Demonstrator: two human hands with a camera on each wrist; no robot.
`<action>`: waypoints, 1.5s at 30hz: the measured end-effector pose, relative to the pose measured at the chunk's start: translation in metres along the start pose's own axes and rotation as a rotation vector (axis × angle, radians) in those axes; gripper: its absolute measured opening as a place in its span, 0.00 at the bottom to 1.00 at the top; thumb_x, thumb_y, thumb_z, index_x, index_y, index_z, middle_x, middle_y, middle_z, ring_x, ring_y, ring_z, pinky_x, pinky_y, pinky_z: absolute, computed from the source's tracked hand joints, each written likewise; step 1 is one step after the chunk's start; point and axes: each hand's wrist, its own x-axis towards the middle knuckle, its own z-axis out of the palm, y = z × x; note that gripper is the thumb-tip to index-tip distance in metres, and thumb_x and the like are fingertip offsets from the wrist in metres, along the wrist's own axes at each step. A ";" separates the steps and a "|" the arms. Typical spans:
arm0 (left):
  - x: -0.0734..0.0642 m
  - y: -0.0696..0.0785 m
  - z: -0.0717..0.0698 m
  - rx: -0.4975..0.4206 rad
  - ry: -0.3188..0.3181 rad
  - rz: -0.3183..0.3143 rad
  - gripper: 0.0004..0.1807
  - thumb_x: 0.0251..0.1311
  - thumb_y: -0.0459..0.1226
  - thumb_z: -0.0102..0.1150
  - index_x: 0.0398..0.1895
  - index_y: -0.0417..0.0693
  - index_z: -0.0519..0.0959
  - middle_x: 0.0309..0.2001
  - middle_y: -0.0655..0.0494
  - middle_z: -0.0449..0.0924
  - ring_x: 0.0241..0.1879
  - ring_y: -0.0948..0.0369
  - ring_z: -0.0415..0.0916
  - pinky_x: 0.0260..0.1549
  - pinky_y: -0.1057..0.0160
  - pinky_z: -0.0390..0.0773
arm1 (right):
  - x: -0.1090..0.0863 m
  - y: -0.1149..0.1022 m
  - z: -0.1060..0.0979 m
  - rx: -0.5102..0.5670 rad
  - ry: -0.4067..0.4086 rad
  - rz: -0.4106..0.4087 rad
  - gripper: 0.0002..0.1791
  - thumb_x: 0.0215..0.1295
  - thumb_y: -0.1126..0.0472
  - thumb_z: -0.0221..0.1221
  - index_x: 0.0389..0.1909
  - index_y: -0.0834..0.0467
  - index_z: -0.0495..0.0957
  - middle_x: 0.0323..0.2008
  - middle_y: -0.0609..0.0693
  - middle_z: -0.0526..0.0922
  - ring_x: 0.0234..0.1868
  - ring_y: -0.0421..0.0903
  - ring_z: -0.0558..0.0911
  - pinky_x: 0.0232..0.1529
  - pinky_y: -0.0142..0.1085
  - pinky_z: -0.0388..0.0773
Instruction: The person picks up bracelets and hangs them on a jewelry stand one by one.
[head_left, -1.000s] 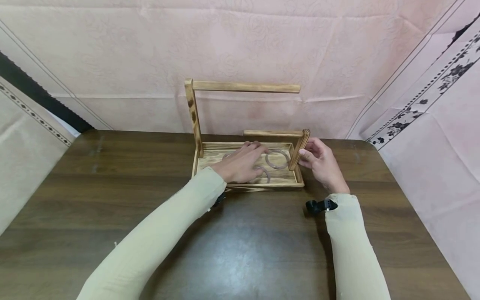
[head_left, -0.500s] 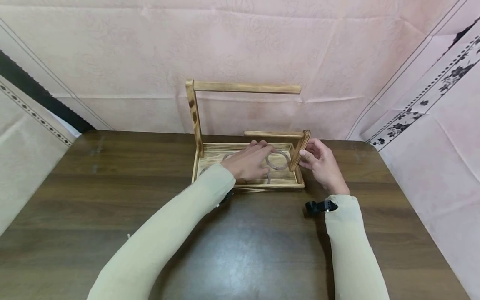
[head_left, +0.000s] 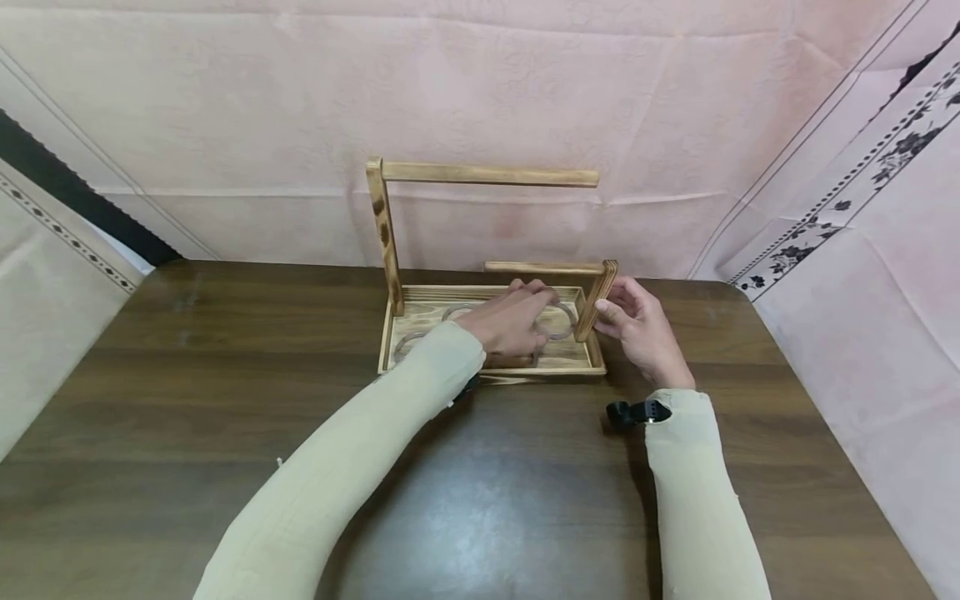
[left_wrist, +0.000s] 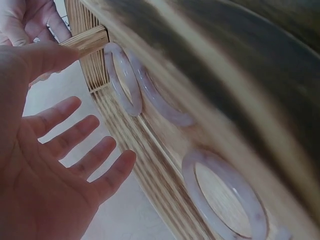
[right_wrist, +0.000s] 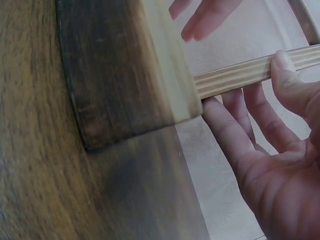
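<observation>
A shallow wooden tray stands near the table's far edge. It carries a short post with a bar at its right end and a taller post with a bar at its left. Several pale lilac bangles lie in the tray. My left hand is over the tray, its fingers apart and loosely bent, holding nothing; in the left wrist view it hovers beside the bangles. My right hand pinches the short post between thumb and fingers, as the right wrist view shows. The left forearm and hand hide part of the tray.
The brown wooden table extends in front and to both sides. A pale pink cloth hangs behind it, close to the tray. The upper bar reaches rightward above the tray, with a free right end.
My left hand has shifted to the right over the tray, uncovering bangles at the left and partly covering the right one. My right hand keeps its grip on the short post.
</observation>
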 end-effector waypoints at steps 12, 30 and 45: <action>0.012 0.009 0.002 0.027 -0.040 -0.040 0.40 0.65 0.45 0.64 0.78 0.51 0.59 0.71 0.50 0.61 0.60 0.55 0.62 0.56 0.60 0.80 | -0.001 -0.001 0.000 0.005 -0.001 0.018 0.21 0.78 0.63 0.52 0.67 0.65 0.66 0.54 0.48 0.75 0.52 0.37 0.80 0.54 0.33 0.86; 0.029 0.013 0.008 0.061 -0.089 -0.089 0.38 0.68 0.48 0.62 0.78 0.58 0.59 0.69 0.52 0.61 0.63 0.53 0.61 0.61 0.56 0.78 | -0.001 -0.001 0.001 0.005 -0.007 0.021 0.21 0.78 0.63 0.52 0.67 0.64 0.67 0.60 0.56 0.74 0.54 0.37 0.80 0.54 0.32 0.86; 0.035 0.017 0.005 0.144 -0.191 -0.062 0.48 0.62 0.44 0.69 0.81 0.67 0.53 0.73 0.57 0.57 0.61 0.55 0.55 0.59 0.52 0.75 | 0.001 0.002 0.000 0.025 -0.006 0.009 0.18 0.78 0.64 0.52 0.64 0.63 0.68 0.59 0.55 0.75 0.53 0.36 0.80 0.51 0.29 0.86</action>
